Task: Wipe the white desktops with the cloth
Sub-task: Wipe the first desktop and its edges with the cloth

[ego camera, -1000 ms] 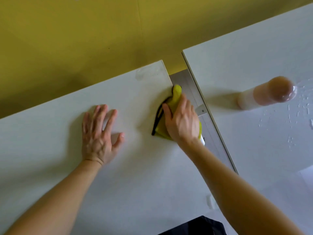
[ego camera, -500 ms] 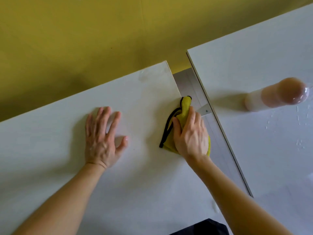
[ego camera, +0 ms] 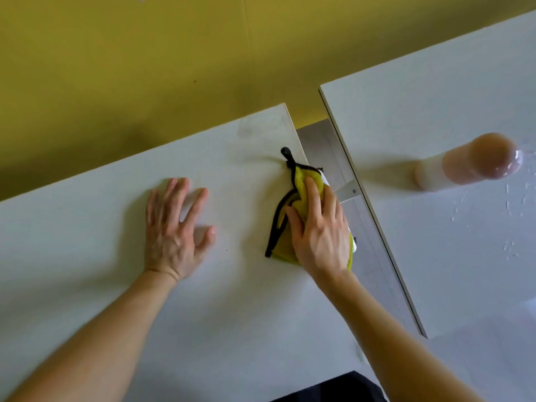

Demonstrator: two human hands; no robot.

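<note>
- Yellow cloth (ego camera: 299,183) with black edging, folded into a long narrow bundle, at the right edge of the left tabletop (ego camera: 87,242), close to its far corner.
- Long axis running away from the person and tilted a little to the right; black loop (ego camera: 285,153) at the far tip, pointing toward the far edge; near end partly under the palm.
- Pressed flat by the right hand (ego camera: 322,236), fingers straight and close together on top, thumb laid along the cloth's left fold.
- Left hand (ego camera: 171,233) well apart to the left, palm down on the same tabletop, fingers spread, holding nothing.
- Grey metal strip (ego camera: 319,137) just beside the cloth, between the two tabletops.
- On the right tabletop (ego camera: 435,111): a blurred pale bottle (ego camera: 470,165) and scattered water droplets (ego camera: 508,203).
</note>
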